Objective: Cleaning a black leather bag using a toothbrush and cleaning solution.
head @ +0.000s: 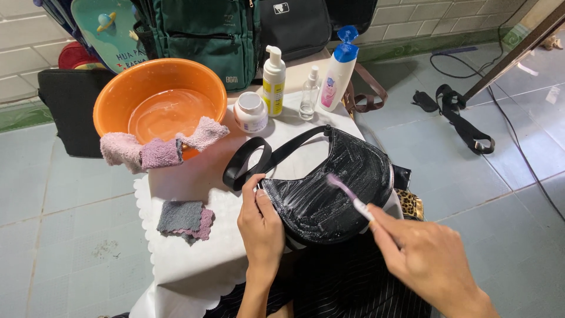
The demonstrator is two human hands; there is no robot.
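A black curved handbag (347, 176) smeared with white foam lies on a table covered by a white cloth (194, 259). My left hand (261, 227) presses on the bag's left edge and steadies it. My right hand (426, 259) grips a toothbrush (348, 194) with a purple head, whose bristles rest on the foamy middle of the bag. The bag's black strap (259, 159) loops out toward the upper left.
An orange basin (159, 103) of water with a pink cloth (159, 147) on its rim stands at the back left. Behind the bag stand a white jar (251, 112), a pump bottle (273, 82), a clear spray bottle (309, 94) and a blue-capped bottle (338, 70). A grey cloth (183, 219) lies nearby.
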